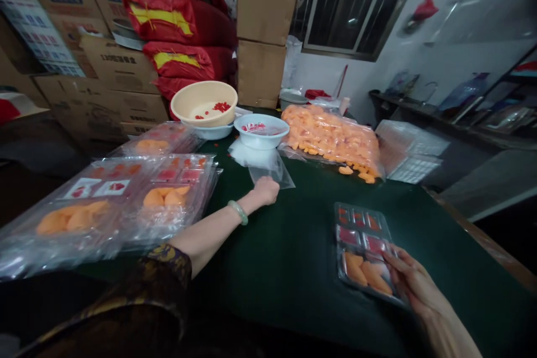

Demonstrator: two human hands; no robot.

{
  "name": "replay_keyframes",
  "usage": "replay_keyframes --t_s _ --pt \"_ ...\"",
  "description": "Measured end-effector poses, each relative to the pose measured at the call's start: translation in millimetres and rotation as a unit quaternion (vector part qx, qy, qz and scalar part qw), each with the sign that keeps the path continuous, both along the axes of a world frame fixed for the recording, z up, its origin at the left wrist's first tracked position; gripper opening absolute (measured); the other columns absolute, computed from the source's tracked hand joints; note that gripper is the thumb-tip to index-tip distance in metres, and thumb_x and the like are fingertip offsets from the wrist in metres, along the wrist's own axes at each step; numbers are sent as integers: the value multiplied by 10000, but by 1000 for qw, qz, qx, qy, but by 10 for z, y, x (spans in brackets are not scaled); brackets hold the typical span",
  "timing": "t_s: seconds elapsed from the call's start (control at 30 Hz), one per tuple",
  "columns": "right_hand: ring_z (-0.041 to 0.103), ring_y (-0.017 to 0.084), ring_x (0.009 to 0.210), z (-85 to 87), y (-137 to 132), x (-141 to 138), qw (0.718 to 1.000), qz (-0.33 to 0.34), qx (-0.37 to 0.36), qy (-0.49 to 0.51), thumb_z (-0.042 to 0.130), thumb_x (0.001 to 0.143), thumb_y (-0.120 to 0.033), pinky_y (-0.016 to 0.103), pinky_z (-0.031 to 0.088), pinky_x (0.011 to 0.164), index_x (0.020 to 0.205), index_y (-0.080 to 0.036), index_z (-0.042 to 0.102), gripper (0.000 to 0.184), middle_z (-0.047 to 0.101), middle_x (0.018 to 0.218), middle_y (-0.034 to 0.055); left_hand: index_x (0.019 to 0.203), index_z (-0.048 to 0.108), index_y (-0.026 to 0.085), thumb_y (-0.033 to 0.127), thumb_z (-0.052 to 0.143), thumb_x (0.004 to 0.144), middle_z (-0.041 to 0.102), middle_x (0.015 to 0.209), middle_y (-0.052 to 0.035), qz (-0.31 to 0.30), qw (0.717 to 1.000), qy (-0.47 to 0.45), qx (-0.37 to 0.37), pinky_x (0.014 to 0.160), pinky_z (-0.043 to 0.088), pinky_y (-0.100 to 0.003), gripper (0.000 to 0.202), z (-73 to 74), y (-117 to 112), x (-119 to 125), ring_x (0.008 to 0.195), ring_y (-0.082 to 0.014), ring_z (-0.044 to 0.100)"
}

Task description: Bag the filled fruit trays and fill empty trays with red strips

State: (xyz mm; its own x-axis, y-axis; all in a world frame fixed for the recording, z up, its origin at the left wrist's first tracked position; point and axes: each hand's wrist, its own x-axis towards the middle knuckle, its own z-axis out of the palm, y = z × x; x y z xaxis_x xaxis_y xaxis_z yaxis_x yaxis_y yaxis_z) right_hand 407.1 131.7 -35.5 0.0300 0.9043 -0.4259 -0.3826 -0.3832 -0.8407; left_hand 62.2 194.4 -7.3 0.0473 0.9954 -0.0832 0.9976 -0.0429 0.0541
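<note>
Two bare hands at work over a dark green desk (293,257). Right hand (413,279): grip closed on the right edge of a clear compartment tray (339,268), thumb on top, fingers underneath hidden. Tray sits at the right side, near the person, slightly tilted; small orange-red bits in the far row, two red packs (374,244) in the middle, orange pieces (369,274) in the near part. Left hand (267,191): arm stretched forward, fist closed on the near edge of a clear bag (279,170); exact fingertip contact not visible. Pale green bangle (238,212) on left wrist, dark patterned sleeve (168,268).

Just beyond the bag: light blue basin (266,141) with red packets inside. Behind it to the left, cream basin (184,109), some red bits in it, set on another blue basin (213,132). Right of these, large clear sack (331,134) full of orange pieces, a few loose at its near corner. Far right, stacked clear trays (413,148). Left side, piles of filled, wrapped packs (168,201).
</note>
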Motion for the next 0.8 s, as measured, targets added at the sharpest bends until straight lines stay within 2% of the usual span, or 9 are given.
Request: replay_keyframes --t_s 0.1,0.2,0.3,0.4,0.5,0.6,0.7,0.8 --pt "686 149 630 -23 14 25 1000 6 4 11 757 472 72 128 557 588 865 -157 603 480 718 763 34 1105 542 124 309 542 854 559 1109 -96 14 1000 7 -23 797 494 -391 311 -146 -9 -35 953 -196 568" --pt "685 132 660 -22 2 49 1000 6 5 20 747 471 81 118 549 642 847 -156 611 465 714 763 10 1116 538 128 305 534 858 550 1132 -99 32 999 6 11 826 482 -414 312 -235 -41 -16 989 -209 556" --pt "683 114 691 3 3 57 1000 -6 -6 23 728 510 67 108 540 672 826 -162 618 405 711 776 -7 1111 541 133 308 526 863 551 1133 -95 51 997 2 51 836 476 -422 304 -238 -20 -59 999 -210 552" --pt "681 127 714 27 8 67 999 31 -9 28 733 539 36 132 551 672 854 -178 622 397 712 809 5 1068 558 129 315 526 863 576 1075 -84 44 997 -9 65 812 485 -401 278 -169 -8 -106 950 -193 570" --pt "677 155 728 34 -55 107 994 95 -6 62 751 586 -51 188 563 669 923 -199 619 391 709 848 33 907 606 122 291 529 858 617 916 -58 -8 998 -32 58 744 480 -333 192 -92 -109 -15 847 -165 589" --pt "669 180 729 56 -254 171 988 122 -7 90 749 610 -121 246 562 667 1006 -229 607 434 700 874 47 708 617 140 259 564 816 626 761 -48 -82 993 -68 40 627 417 -252 169 -69 -350 241 759 -162 589" --pt "658 175 675 152 -574 211 990 113 -20 83 746 583 -110 257 551 640 1048 -261 595 512 689 868 41 613 594 159 368 602 777 604 655 -33 -154 982 -110 7 522 325 -237 266 -73 -618 538 667 -160 572" --pt "651 178 666 307 -921 188 986 147 -41 69 732 588 -119 281 541 655 1035 -265 593 491 669 849 50 570 584 161 483 484 833 571 586 -19 -219 963 -153 -33 490 268 -238 427 -58 -767 756 591 -131 536"
